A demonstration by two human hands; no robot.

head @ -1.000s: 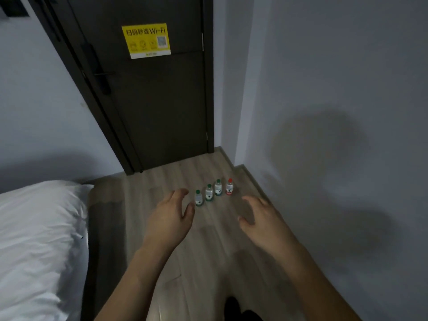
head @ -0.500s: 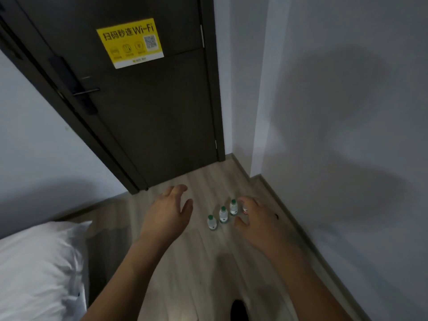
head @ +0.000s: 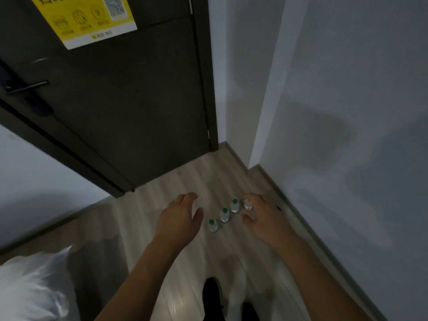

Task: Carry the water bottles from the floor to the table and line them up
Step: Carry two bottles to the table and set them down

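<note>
A pale wood-plank floor [head: 162,205] carries everything here. Four small water bottles stand upright on it in a slanted row near the corner of the walls: three green-capped bottles [head: 224,215] and, at the far right end, one red-capped bottle [head: 247,204]. They stand close beside one another, apart from the skirting. Nearer the camera, two dark shoes [head: 212,295] rest on the planks.
</note>
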